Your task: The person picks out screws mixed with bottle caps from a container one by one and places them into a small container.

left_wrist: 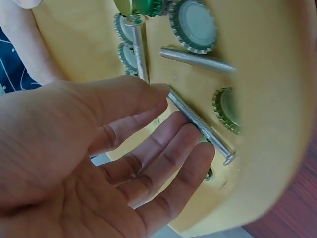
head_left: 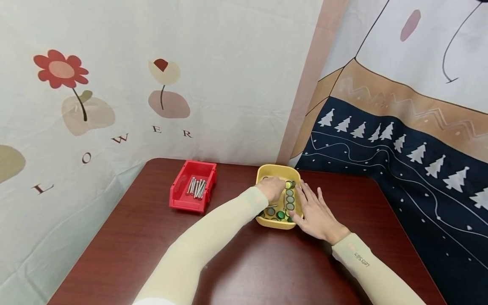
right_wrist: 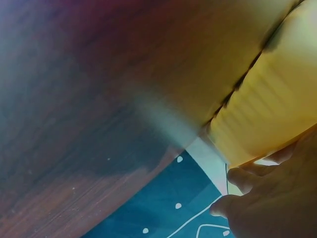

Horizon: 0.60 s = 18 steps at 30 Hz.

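My left hand (head_left: pixel 271 189) reaches down into a yellow bin (head_left: pixel 277 225). In the left wrist view, its thumb and forefinger pinch the threaded end of a silver bolt (left_wrist: pixel 200 123), while the other fingers extend along the bolt's side. Around it lie another bolt (left_wrist: pixel 140 52), a metal rod (left_wrist: pixel 195 58) and several bottle caps (left_wrist: pixel 194 26), some showing pale undersides. My right hand (head_left: pixel 318 216) rests with straight, spread fingers against the bin's right side. In the right wrist view, its fingers (right_wrist: pixel 240 179) are at the edge of the yellow wall.
To the left stands a red bin (head_left: pixel 189 205) with several silver bolts (head_left: pixel 196 187) inside. Both bins are on a dark red-brown table (head_left: pixel 267 267). A printed cloth (head_left: pixel 236 84) hangs right behind the table's back edge and down its right side.
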Available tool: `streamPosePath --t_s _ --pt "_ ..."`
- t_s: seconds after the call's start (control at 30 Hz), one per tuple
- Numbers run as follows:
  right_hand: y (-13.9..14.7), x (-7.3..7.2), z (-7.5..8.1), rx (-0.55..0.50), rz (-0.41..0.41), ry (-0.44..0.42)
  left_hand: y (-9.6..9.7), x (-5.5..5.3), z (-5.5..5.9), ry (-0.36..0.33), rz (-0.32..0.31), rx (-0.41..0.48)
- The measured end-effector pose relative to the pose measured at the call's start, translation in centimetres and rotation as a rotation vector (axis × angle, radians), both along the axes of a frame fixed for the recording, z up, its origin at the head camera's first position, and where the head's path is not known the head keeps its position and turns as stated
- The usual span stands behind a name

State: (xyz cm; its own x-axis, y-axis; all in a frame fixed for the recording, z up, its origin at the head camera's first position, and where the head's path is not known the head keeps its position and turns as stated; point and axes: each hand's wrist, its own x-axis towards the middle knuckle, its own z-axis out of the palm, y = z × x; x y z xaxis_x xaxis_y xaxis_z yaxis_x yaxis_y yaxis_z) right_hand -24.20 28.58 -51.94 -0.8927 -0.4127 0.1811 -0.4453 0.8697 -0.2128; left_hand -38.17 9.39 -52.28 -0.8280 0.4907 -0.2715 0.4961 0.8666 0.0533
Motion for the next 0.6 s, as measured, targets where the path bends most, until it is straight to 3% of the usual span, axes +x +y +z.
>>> streamPosePath --t_s 0.1,0.17,0.6 --pt "-0.1 0.0 -0.1 -0.005 0.005 0.001 -0.3 -0.9 -1.3 0.013 -0.027 -0.008" --pt "-0.1 0.0 0.0 -0.009 0.007 0.008 -0.5 -1.1 -1.5 0.030 -0.044 -0.011" --pt "-0.2 0.1 0.2 -0.011 0.005 0.007 -1.2 0.2 -0.8 0.084 -0.043 -0.093"
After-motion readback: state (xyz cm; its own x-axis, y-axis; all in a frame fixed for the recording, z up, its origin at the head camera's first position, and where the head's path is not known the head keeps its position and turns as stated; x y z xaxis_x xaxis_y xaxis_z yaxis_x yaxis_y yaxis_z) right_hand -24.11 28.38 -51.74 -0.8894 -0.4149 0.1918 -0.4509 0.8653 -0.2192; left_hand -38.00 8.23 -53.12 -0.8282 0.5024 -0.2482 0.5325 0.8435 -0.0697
